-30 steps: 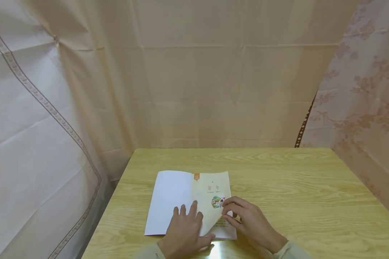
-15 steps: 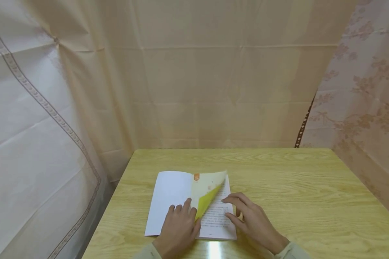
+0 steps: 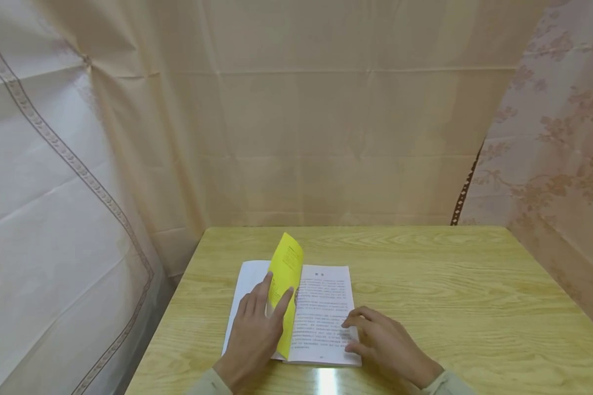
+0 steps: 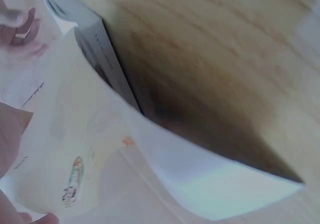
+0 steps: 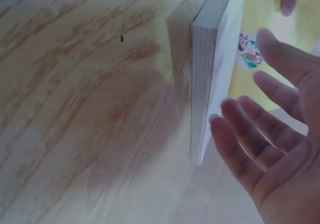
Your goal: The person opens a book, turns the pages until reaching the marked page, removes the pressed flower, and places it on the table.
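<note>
An open book (image 3: 323, 323) lies on the wooden table, with a printed page showing on its right side. One leaf, bright yellow (image 3: 289, 260) on the side facing right, stands raised near the spine. My left hand (image 3: 254, 332) holds this leaf between thumb and fingers, the thumb lying across the yellow side. In the left wrist view the leaf's cream side (image 4: 75, 134) bears a small coloured picture. Beside the lower right corner of the book, my right hand (image 3: 387, 343) hovers with loosely bent fingers and nothing in them. The right wrist view shows gaps between its fingers (image 5: 235, 149).
The pale wooden table (image 3: 449, 307) extends beyond the book on all sides. A beige curtain (image 3: 326, 137) hangs behind it. Patterned cloths hang at left (image 3: 54, 219) and right (image 3: 563, 153). Light reflects off the tabletop below the book.
The cream leaf has lifted off the right side and swung left, exposing its yellow back and a printed page. The right hand has released its corner; the left hand has moved left with the leaf.
</note>
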{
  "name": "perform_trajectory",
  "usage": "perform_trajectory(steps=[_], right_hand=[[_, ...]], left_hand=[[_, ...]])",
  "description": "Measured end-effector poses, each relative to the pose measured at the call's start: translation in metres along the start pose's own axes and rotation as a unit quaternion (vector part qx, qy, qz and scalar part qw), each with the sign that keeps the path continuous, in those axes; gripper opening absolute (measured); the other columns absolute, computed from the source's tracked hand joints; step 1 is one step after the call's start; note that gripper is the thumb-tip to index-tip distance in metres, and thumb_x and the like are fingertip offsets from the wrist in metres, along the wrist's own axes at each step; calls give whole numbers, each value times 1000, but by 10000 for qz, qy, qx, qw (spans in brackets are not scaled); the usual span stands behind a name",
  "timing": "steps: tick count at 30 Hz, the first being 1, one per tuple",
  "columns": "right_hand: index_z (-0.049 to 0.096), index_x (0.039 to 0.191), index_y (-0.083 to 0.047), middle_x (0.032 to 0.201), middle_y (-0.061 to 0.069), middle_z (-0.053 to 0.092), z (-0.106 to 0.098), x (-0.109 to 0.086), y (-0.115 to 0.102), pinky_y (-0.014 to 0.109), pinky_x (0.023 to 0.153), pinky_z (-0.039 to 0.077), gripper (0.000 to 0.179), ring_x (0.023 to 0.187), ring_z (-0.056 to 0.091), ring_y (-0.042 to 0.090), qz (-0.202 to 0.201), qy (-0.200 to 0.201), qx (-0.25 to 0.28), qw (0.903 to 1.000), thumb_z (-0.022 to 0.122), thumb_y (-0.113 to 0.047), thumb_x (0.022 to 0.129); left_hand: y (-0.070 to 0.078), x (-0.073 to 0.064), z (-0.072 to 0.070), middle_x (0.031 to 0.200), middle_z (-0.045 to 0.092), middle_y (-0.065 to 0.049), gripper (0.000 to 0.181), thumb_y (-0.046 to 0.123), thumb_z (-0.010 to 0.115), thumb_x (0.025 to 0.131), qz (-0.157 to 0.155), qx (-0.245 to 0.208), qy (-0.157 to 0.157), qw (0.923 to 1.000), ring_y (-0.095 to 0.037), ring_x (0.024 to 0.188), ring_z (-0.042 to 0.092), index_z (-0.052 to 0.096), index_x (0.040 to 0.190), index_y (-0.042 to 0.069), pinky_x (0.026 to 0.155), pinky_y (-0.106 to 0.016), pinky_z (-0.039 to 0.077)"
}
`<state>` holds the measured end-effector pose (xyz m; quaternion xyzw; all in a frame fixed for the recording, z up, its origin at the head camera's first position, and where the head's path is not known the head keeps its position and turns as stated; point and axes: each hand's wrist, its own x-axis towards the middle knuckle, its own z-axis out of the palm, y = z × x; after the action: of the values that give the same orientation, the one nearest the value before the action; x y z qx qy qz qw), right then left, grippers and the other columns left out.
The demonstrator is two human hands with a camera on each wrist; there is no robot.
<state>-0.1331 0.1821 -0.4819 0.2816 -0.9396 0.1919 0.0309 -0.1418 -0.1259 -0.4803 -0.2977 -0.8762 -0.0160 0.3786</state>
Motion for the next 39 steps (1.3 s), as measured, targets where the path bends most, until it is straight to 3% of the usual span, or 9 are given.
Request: perform_trajectory(steps=[3,6,11,16,20,27,32,39], right_hand=[[77,115,-19,127,-5,64,1,-2,2,37,83,58,41,107,63,13,-62,-200,-87,9997,82,-45,84],[77,115,-20,126,-5,63,3,-3,3,33,76,56,45,103,61,13,-200,-292,-146,9993,82,-49,82],[78,114,-20,126,-3,64,4,-5,3,36,79,57,46,109,61,18,-221,-493,-87,9985,82,-51,80],[78,111,-19,126,-4,64,5,-6,4,36,80,58,40,110,62,18,-297,-442,-220,9983,83,-47,82],[79,109,-21,124,-5,64,5,-6,4,35,78,57,42,108,61,17,-335,-384,-252,9984,83,-51,81],[77,110,-23,125,-3,63,3,-5,3,36,78,58,48,107,60,18,-360,-590,-223,9974,84,-56,76],[77,111,-23,125,-3,63,3,-5,2,36,79,59,46,108,61,18,-376,-644,-237,9969,84,-55,78],[79,109,-23,127,-4,65,0,-7,3,40,83,59,38,113,62,19,-424,-621,-153,9971,80,-52,85]], left_hand=[[-3,1,-2,149,43,-34,47,13,28,102,46,195,-80,9998,-47,120,53,57,139,13,88,-54,51],[-5,-1,-4,144,49,-32,41,11,37,99,54,233,-150,9996,-48,120,54,62,132,12,88,-56,51],[-7,-3,-4,134,60,-25,33,15,42,98,102,246,-209,9994,-44,115,59,68,119,11,88,-56,51],[-7,-6,-5,128,64,-20,28,19,72,87,122,194,-683,9974,-40,113,60,69,113,11,89,-54,52],[-7,-9,-2,121,66,-17,35,28,84,80,138,143,-911,9956,-39,113,60,70,108,11,89,-52,53],[-8,-13,2,118,67,-12,35,43,80,86,152,-129,-1382,9902,-36,115,61,73,106,14,90,-49,55],[-7,-14,4,124,67,-12,36,44,79,89,281,-488,-1696,9839,-32,113,62,72,109,15,89,-44,57],[-6,-15,3,127,66,-13,36,41,77,91,336,-578,-1923,9790,-30,113,63,71,112,13,87,-43,58]])
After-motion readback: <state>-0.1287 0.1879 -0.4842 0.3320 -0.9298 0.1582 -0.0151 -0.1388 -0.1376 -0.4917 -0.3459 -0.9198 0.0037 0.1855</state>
